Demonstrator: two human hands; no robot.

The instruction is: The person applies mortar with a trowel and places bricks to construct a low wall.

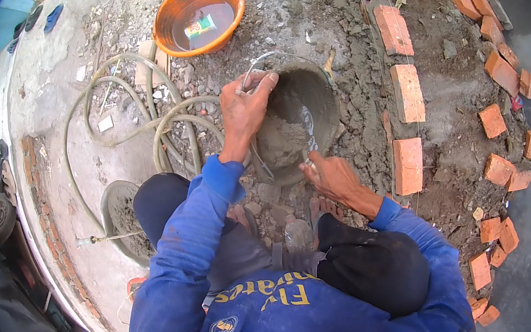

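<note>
A dark bucket [322,100] smeared with grey mortar stands tilted in front of me. Wet mortar [281,142] lies inside it. My left hand [246,111] is closed at the bucket's left rim, around its wire handle [273,53]. At the near right rim, my right hand [335,180] is closed on the handle of a trowel. The trowel's shiny blade [307,122] reaches into the bucket against the mortar, partly coated. To the right runs a row of red bricks [408,93] beside a taut string, with spread mortar [360,102] along its left side.
An orange basin [230,34] of water with a packet [200,27] in it stands at the far side. A coiled hose [100,145] lies on the left, near a metal basin [108,208] of mortar. Loose bricks [502,73] are scattered along the right edge.
</note>
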